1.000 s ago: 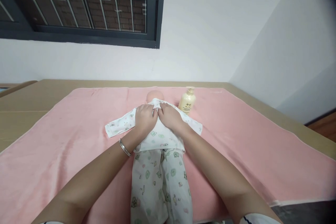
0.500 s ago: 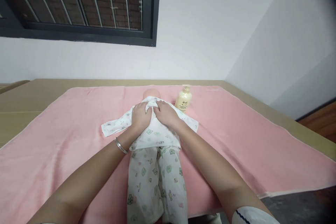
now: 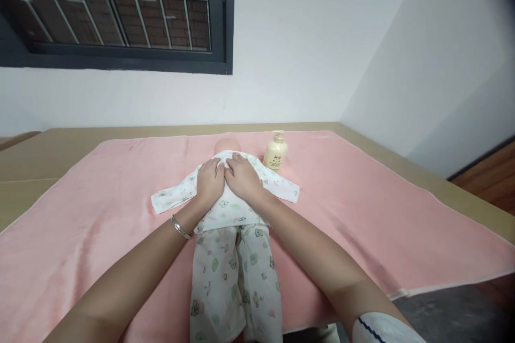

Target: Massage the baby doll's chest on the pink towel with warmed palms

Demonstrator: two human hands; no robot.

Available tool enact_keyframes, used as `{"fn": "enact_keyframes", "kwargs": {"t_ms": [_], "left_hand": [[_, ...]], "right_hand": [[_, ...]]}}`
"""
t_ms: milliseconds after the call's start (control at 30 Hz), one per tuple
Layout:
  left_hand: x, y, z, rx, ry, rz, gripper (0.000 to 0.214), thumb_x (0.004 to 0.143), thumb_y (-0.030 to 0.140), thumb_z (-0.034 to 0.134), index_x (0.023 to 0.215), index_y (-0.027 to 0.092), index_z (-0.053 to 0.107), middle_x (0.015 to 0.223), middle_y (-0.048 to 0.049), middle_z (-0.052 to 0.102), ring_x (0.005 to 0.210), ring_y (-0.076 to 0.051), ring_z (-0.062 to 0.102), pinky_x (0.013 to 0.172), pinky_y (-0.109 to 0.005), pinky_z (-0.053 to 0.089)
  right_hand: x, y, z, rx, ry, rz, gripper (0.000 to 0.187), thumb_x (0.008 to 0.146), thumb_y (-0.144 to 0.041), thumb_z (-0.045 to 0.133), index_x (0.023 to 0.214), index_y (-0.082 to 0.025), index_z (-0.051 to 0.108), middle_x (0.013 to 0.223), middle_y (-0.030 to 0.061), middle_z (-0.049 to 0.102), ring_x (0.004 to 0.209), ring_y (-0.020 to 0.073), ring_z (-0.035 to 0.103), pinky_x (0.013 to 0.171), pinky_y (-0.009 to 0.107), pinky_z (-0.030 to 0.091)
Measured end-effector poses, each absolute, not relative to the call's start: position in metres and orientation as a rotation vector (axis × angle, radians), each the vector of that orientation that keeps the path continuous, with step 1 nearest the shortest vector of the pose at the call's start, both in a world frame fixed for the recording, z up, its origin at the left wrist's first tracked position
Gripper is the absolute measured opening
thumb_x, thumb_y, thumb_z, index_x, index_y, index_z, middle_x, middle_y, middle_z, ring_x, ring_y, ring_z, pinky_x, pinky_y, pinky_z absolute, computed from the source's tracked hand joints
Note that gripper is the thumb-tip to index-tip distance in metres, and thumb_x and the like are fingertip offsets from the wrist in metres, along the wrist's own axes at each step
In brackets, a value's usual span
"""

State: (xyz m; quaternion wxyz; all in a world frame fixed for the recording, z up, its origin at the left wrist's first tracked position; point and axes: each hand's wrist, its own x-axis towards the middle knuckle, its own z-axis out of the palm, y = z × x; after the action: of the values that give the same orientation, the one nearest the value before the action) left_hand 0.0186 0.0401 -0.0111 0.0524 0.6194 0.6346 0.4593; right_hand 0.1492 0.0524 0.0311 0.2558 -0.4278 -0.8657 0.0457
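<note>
A baby doll in a white long-sleeved top [image 3: 227,211] and matching trousers [image 3: 237,273], printed with small green and pink figures, lies stretched out with its sleeves spread. Only the rounded crown of the doll's head [image 3: 227,144] shows beyond the collar. Both palms rest on the upper torso, thumbs close together at the middle. My left hand [image 3: 210,182], below a silver bangle [image 3: 181,226], lies flat on the left side with its fingers pointing towards the head. My right hand [image 3: 243,177] lies likewise on the right side, fingers extended. Neither hand grips anything visible.
A pale yellow pump bottle [image 3: 276,153] stands just beyond the doll's right sleeve. Beneath everything a pink blanket [image 3: 354,193] covers a tan surface [image 3: 28,158]. Behind rise a white wall [image 3: 289,64] and a dark-framed barred window [image 3: 120,16].
The cloth bunched between my thumbs has flattened, and my hands have come slightly closer together. The whole view has shifted a little; the doll and bottle keep their places on the blanket.
</note>
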Motion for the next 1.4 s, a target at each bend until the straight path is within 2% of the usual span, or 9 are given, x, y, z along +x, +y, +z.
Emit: {"fn": "enact_keyframes", "kwargs": {"t_ms": [133, 300, 467, 633, 833, 967, 1067, 1233, 1400], "left_hand": [[0.019, 0.038, -0.010, 1.861, 1.922, 1.436, 0.049, 0.097, 0.039, 0.030, 0.119, 0.012, 0.065, 0.123, -0.0170, 0.067, 0.119, -0.031, 0.059, 0.107, -0.049, 0.042], [0.019, 0.038, -0.011, 1.865, 1.918, 1.437, 0.046, 0.096, 0.038, 0.031, 0.113, 0.014, 0.067, 0.118, -0.0157, 0.069, 0.114, -0.030, 0.061, 0.105, -0.048, 0.044], [0.018, 0.039, -0.011, 1.866, 1.908, 1.434, 0.046, 0.095, 0.039, 0.031, 0.110, 0.016, 0.068, 0.114, -0.0139, 0.071, 0.110, -0.029, 0.062, 0.103, -0.047, 0.045], [0.016, 0.042, -0.012, 1.825, 1.921, 1.393, 0.048, 0.094, 0.042, 0.033, 0.114, 0.015, 0.067, 0.120, -0.0148, 0.069, 0.114, -0.030, 0.061, 0.106, -0.048, 0.044], [0.025, 0.029, -0.002, 1.823, 1.910, 1.525, 0.049, 0.092, 0.043, 0.038, 0.127, 0.016, 0.060, 0.132, -0.0153, 0.063, 0.127, -0.030, 0.055, 0.112, -0.049, 0.040], [0.056, 0.021, 0.020, 1.789, 1.653, 1.705, 0.045, 0.092, 0.043, 0.044, 0.125, 0.018, 0.060, 0.133, -0.0126, 0.062, 0.130, -0.027, 0.054, 0.117, -0.046, 0.035], [0.088, 0.035, 0.047, 1.463, 1.293, 1.724, 0.043, 0.090, 0.042, 0.049, 0.121, 0.016, 0.062, 0.135, -0.0145, 0.061, 0.129, -0.024, 0.056, 0.117, -0.041, 0.037], [0.121, 0.081, 0.089, 0.729, 0.763, 1.349, 0.067, 0.097, 0.049, 0.020, 0.144, 0.005, 0.037, 0.146, -0.0255, 0.048, 0.132, -0.023, 0.054, 0.107, -0.038, 0.048], [0.131, 0.109, 0.097, 0.494, 0.624, 1.365, 0.073, 0.097, 0.053, 0.009, 0.154, 0.008, 0.020, 0.159, -0.0215, 0.030, 0.142, -0.021, 0.043, 0.103, -0.034, 0.052]], "right_hand": [[0.150, 0.050, 0.032, -1.139, -2.284, 0.055, 0.037, 0.097, -0.023, 0.043, 0.126, -0.009, 0.061, 0.145, 0.0178, 0.050, 0.137, 0.0282, 0.042, 0.116, 0.043, 0.028], [0.146, 0.046, 0.025, -1.141, -2.310, 0.057, 0.033, 0.095, -0.019, 0.043, 0.119, -0.012, 0.065, 0.140, 0.0157, 0.056, 0.134, 0.0282, 0.046, 0.113, 0.044, 0.031], [0.147, 0.045, 0.029, -1.099, -2.233, 0.036, 0.033, 0.093, -0.018, 0.046, 0.120, -0.011, 0.065, 0.143, 0.0169, 0.053, 0.133, 0.0264, 0.047, 0.114, 0.041, 0.031], [0.148, 0.043, 0.025, -1.103, -2.292, 0.055, 0.033, 0.094, -0.019, 0.044, 0.118, -0.010, 0.065, 0.138, 0.0184, 0.056, 0.132, 0.0280, 0.047, 0.115, 0.044, 0.029], [0.176, 0.059, 0.062, -1.139, -2.162, 0.018, 0.043, 0.092, -0.018, 0.043, 0.131, -0.009, 0.058, 0.148, 0.0164, 0.047, 0.141, 0.0249, 0.038, 0.120, 0.040, 0.021], [0.213, 0.071, 0.099, -1.242, -1.976, 0.049, 0.047, 0.091, -0.018, 0.039, 0.134, -0.008, 0.057, 0.148, 0.0156, 0.048, 0.141, 0.0250, 0.039, 0.121, 0.041, 0.022], [0.237, 0.081, 0.112, -1.281, -1.905, 0.077, 0.053, 0.091, -0.020, 0.038, 0.141, -0.006, 0.050, 0.153, 0.0164, 0.040, 0.145, 0.0255, 0.032, 0.120, 0.040, 0.025], [0.256, 0.105, 0.104, -1.227, -2.017, 0.102, 0.062, 0.089, -0.015, 0.035, 0.149, -0.001, 0.035, 0.159, 0.0179, 0.029, 0.151, 0.0236, 0.016, 0.124, 0.045, 0.011], [0.252, 0.116, 0.091, -1.345, -2.084, 0.129, 0.060, 0.088, -0.008, 0.030, 0.148, 0.000, 0.035, 0.157, 0.0201, 0.032, 0.150, 0.0238, 0.021, 0.123, 0.045, 0.016]]}}
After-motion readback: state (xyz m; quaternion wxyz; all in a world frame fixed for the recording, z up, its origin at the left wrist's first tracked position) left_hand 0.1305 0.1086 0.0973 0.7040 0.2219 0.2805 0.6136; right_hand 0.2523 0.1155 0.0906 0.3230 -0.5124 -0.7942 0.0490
